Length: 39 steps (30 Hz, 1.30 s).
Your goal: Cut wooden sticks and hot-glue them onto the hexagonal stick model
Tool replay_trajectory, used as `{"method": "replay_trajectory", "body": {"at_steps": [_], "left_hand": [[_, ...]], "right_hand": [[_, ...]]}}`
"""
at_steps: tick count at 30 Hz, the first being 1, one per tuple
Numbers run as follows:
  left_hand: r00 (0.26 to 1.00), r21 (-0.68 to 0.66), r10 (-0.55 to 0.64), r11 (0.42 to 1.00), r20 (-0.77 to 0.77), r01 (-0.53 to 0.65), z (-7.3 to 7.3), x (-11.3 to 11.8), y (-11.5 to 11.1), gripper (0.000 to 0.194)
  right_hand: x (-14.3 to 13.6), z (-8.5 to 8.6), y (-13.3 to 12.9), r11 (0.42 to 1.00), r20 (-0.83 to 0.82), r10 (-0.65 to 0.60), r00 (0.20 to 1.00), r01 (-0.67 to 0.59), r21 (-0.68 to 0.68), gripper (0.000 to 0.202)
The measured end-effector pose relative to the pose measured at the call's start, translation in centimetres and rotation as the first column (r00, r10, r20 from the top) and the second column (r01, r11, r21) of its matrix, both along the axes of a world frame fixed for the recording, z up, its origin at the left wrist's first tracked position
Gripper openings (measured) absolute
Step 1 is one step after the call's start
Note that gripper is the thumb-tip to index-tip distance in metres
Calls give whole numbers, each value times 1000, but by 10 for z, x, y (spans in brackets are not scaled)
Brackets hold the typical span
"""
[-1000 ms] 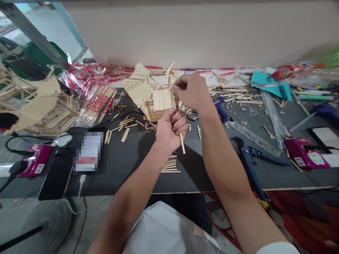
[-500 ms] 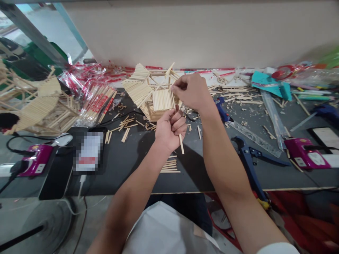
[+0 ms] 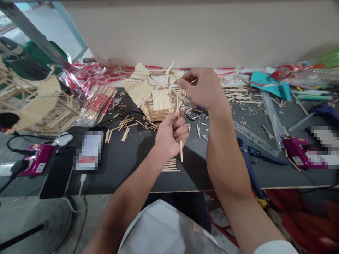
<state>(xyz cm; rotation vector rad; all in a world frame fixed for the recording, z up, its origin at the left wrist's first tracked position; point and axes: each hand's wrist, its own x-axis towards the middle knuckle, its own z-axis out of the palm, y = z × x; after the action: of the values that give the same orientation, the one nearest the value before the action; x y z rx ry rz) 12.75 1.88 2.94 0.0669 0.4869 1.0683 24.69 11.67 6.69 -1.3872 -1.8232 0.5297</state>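
Observation:
My left hand is closed around a thin wooden stick, which stands nearly upright and pokes out above and below the fist. Just behind it sits a small building model made of sticks, with slatted roof panels, one of them square. My right hand hovers at the model's right side, above the stick's upper end. Its thumb and forefinger are pinched together; whatever may be between them is too small or hidden to make out. Under my left wrist lie several short sticks in a row.
A second stick model stands at far left beside wrapped chopsticks. Phones and a purple power socket lie at front left. Blue cutters, a clear ruler and stick scraps lie to the right.
My right hand has moved right and slightly up, away from the square roof panel. The stick in my left hand now stands apart from the panel's edge and sits a little lower.

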Motion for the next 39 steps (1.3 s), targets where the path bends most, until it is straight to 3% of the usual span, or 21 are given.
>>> {"method": "replay_trajectory", "body": {"at_steps": [3,7,10,12,14,17,21,25,27,34,39], "left_hand": [[978,23,-134,990,-161,139,2,-2,-15,30],[846,112,-251,934,-471,339,0,-21,-27,14],[683,305,-94,845,-724,440,-8,-43,-22,17],[467,386,101,724,-879,571,-16,-56,-16,24],[238,350,262,600,-935,719,-24,-68,-11,22],[58,261,364,538,-930,802,-36,-78,-6,25],[13,233,389,524,-921,819,-44,-85,-2,25],[63,219,326,470,-943,855,-45,-87,0,29],[51,202,320,459,-946,865,-45,-88,0,31],[-47,121,377,409,-925,904,-43,-92,-1,27],[-88,97,395,426,-914,899,-41,-93,-2,27]], "right_hand": [[14,20,-23,998,-32,-37,999,38,42,14],[30,27,-62,997,49,48,998,-51,56,17],[37,1,-82,981,100,194,976,-194,-5,16],[38,-26,-87,949,70,315,947,-312,-46,16],[36,-53,-87,912,43,406,913,-401,-83,21],[27,-80,-86,913,20,406,914,-404,-66,23],[17,-90,-89,947,14,322,947,-322,9,23],[16,-97,-90,916,10,356,935,-351,195,21],[17,-102,-89,897,19,368,930,-360,255,21],[15,-107,-88,902,42,358,933,-358,242,22],[12,-107,-89,906,30,348,937,-344,247,23]]}}
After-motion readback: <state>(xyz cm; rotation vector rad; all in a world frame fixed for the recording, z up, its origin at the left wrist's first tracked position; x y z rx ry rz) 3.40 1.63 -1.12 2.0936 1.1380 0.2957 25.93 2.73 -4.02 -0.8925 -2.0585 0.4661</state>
